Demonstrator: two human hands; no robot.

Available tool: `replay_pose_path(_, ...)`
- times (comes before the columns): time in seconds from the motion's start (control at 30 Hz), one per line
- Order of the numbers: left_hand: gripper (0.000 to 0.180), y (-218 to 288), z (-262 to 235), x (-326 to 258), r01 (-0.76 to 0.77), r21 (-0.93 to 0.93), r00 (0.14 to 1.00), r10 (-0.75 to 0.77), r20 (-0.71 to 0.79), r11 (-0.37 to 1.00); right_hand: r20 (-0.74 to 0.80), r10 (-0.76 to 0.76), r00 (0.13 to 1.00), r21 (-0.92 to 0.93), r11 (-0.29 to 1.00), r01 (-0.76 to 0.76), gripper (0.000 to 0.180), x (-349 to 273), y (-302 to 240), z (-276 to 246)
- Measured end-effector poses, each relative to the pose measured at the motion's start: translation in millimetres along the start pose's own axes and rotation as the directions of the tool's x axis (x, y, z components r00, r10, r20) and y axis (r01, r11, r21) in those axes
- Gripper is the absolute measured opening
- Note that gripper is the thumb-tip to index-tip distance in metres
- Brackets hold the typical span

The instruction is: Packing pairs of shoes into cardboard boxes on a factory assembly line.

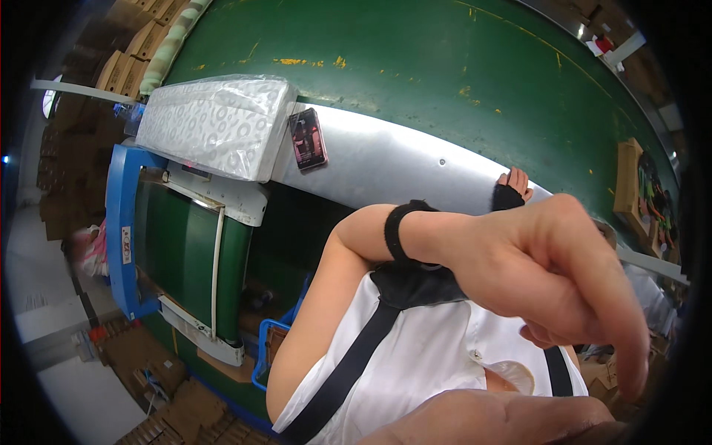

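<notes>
Head view: hands unladen as far as shown, goods at rest

Left hand (545, 271): raised close to the camera, fingers curled; palm hidden, so cannot tell whether they close on anything.
Right hand (518, 181): at the far right of the bare metal panel (386, 148), fingers slightly apart, nothing visible in them.
Metal panel: alongside the green conveyor belt (415, 67).
Smartphone (308, 139): on the panel, just beside a plastic-wrapped, ring-patterned package (215, 126).
Progress, judged: no handling appears under way; amount done or left cannot be told.
</notes>
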State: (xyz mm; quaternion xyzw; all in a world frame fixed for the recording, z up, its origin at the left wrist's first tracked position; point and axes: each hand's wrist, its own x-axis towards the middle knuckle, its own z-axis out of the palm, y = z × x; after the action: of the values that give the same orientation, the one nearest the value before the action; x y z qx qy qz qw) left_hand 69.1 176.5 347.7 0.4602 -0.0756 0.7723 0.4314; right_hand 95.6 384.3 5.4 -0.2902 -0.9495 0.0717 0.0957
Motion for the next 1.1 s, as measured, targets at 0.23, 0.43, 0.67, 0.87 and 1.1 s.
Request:
replay_pose_path(0.23,0.024,-18,12,11,0.040,0.006,0.998,-0.040,-0.043,0.999,0.058,0.014,0.998,-0.064,0.998,-0.010,0.040,-1,-2,2)
replay_pose_path(0.43,0.021,-17,12,14,0.242,-0.018,0.970,-0.242,-0.011,0.970,-0.095,-0.023,0.995,-0.017,1.000,0.021,0.037,9,23,36)
replay_pose_path(0.67,0.022,-30,7,7,0.252,0.039,0.958,-0.255,0.135,0.967,-0.108,-0.049,0.993,-0.047,0.998,0.044,0.036,7,26,38)
replay_pose_path(0.87,0.024,-28,1,3,0.419,0.080,0.850,-0.422,0.315,0.904,-0.121,-0.043,0.992,-0.062,0.997,0.035,0.036,6,22,35)
replay_pose_path(1.1,0.022,-37,-7,-6,0.390,0.152,0.808,-0.417,0.416,0.908,-0.102,-0.031,0.994,-0.045,0.999,0.026,0.037,8,23,36)
